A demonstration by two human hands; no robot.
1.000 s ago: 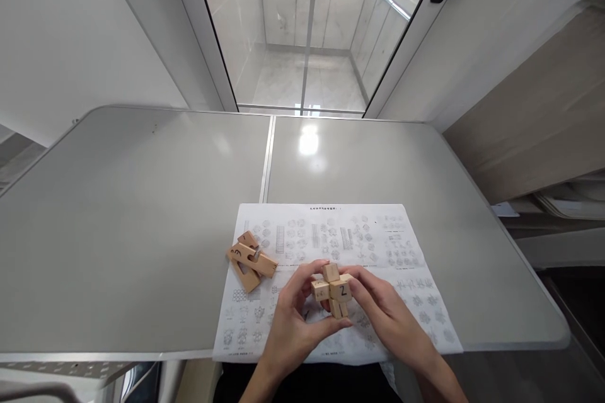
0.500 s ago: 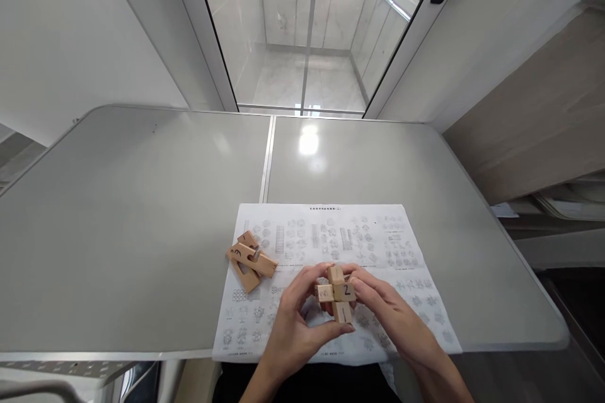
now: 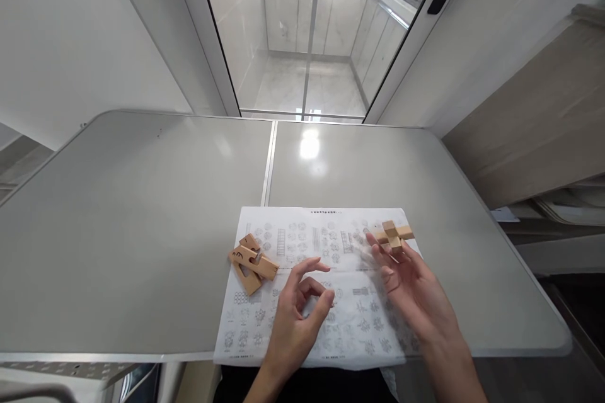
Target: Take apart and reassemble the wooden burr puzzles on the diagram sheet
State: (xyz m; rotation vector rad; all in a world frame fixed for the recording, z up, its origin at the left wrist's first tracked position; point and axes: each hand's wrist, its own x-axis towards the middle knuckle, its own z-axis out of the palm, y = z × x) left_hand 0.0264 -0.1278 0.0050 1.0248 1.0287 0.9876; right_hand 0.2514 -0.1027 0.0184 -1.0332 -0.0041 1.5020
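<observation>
A small cross-shaped wooden block puzzle (image 3: 390, 233) is at the fingertips of my right hand (image 3: 418, 299), over the upper right part of the printed sheet. That hand is turned palm up, its thumb and fingers at either side of the joined blocks; some fingers are smeared. No numbers show on the block faces in view. My left hand (image 3: 300, 308) hovers over the sheet's lower middle, fingers curved and apart, with nothing in it. Farther left, several loose notched wooden pieces (image 3: 255, 262) lie in an overlapping pile, one marked with a 3.
The white sheet (image 3: 302, 343) printed with small diagrams lies at the front edge of the grey table (image 3: 165, 233). A metal seam (image 3: 269, 164) crosses the tabletop. Beyond stands a glass door (image 3: 307, 31); at the right is a wooden shelf unit (image 3: 534, 107).
My right hand has turned palm up and moved up and right with the block puzzle. My left hand has let go of it and stays near its former place. The loose pieces lie unchanged.
</observation>
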